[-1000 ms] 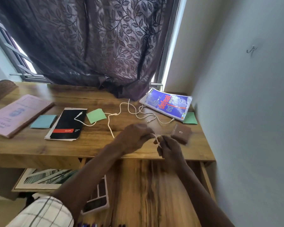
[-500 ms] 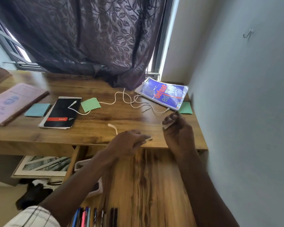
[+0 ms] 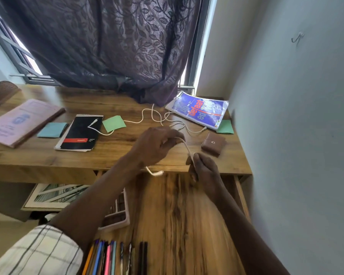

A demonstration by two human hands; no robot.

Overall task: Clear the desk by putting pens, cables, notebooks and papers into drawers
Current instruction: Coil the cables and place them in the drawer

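Both hands hold one short white cable (image 3: pixel 188 150) above the desk's front edge. My left hand (image 3: pixel 155 144) pinches its upper part, and a plug end (image 3: pixel 156 173) hangs below that hand. My right hand (image 3: pixel 202 168) grips the other end. A second white cable (image 3: pixel 147 117) lies looped on the wooden desk (image 3: pixel 38 157), running from the black notebook (image 3: pixel 79 132) to the blue magazine (image 3: pixel 199 111). Under my arms the open drawer (image 3: pixel 179 215) holds several pens (image 3: pixel 111 257) and a calculator (image 3: pixel 117 213).
A pink book (image 3: pixel 20 121), a teal note (image 3: pixel 53 129), two green notes (image 3: pixel 114 123) (image 3: pixel 225 127) and a brown wallet (image 3: pixel 213 144) lie on the desk. A picture frame (image 3: pixel 54 195) sits below on the left. The wall is close on the right; a curtain hangs behind.
My left hand rose from the desk edge and drew the cable up and taut. My right hand dropped lower and uncovered the wallet. The view tilted slightly.
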